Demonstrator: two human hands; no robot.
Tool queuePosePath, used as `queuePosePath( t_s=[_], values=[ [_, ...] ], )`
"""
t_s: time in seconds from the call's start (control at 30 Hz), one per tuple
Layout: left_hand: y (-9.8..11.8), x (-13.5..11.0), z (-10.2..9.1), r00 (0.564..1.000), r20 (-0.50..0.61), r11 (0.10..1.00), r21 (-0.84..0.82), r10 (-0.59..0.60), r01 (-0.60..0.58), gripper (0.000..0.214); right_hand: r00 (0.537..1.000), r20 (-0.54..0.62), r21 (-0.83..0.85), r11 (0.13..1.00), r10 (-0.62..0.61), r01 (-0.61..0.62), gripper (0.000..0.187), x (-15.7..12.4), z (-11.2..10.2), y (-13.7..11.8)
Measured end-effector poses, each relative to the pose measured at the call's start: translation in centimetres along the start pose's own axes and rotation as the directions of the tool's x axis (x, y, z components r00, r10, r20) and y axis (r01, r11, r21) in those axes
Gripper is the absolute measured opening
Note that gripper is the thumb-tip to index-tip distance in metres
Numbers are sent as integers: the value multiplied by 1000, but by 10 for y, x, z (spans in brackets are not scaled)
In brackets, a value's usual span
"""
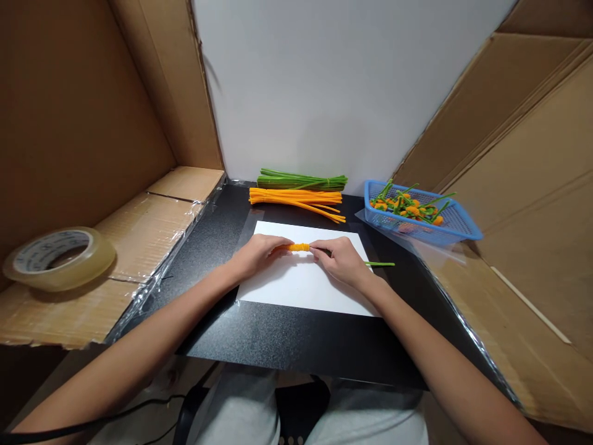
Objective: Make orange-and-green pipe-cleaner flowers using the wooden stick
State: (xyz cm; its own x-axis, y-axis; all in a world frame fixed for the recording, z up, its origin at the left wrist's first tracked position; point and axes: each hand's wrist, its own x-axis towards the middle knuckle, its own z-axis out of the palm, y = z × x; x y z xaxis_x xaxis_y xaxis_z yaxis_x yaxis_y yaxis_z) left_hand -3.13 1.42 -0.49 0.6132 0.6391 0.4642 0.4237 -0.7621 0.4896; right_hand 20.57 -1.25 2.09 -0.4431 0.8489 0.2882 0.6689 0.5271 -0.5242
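Between my two hands, just above a white sheet of paper [301,287], is an orange pipe cleaner [300,247] wound into a short coil. The fingers of my left hand [264,252] close on its left end. My right hand [341,259] pinches its right end with thumb and fingertips. A green pipe cleaner [380,264] sticks out to the right from behind my right hand; whether the hand holds it or it lies on the table I cannot tell.
Behind the paper lie a bundle of orange pipe cleaners [291,197] and a green bundle [301,181]. A blue basket [456,232] at back right holds several orange-and-green pieces. Clear tape [99,256] rests on cardboard at left; a thin stick [530,305] is at right. Cardboard walls flank the black table [278,334].
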Motion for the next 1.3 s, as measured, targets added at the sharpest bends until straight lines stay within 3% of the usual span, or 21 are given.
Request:
queuePosePath(
  t_s=[0.17,0.33,0.6,0.87,1.07,1.3],
  values=[
    [1,0,2,1000,31,1000,-6,-7,7,22,1000,13,-37,999,14,-13,23,-1,5,-4],
    [-4,3,-8,1000,-5,999,31,-17,17,22,994,-59,48,995,92,-89,16,1,-5,2],
    [2,2,-3,1000,1,999,52,6,-6,23,998,-59,94,995,-19,25,14,-1,2,-1],
    [-3,3,-8,999,30,996,88,-19,16,24,997,-66,55,998,29,-25,11,1,-4,7],
    [1,2,-1,998,58,996,94,2,-8,23,998,-64,58,998,-11,15,13,-1,6,-2],
    [-12,5,-19,994,-26,993,35,-109,110,21,972,-199,58,992,123,-113,13,3,-3,10]
  ],
)
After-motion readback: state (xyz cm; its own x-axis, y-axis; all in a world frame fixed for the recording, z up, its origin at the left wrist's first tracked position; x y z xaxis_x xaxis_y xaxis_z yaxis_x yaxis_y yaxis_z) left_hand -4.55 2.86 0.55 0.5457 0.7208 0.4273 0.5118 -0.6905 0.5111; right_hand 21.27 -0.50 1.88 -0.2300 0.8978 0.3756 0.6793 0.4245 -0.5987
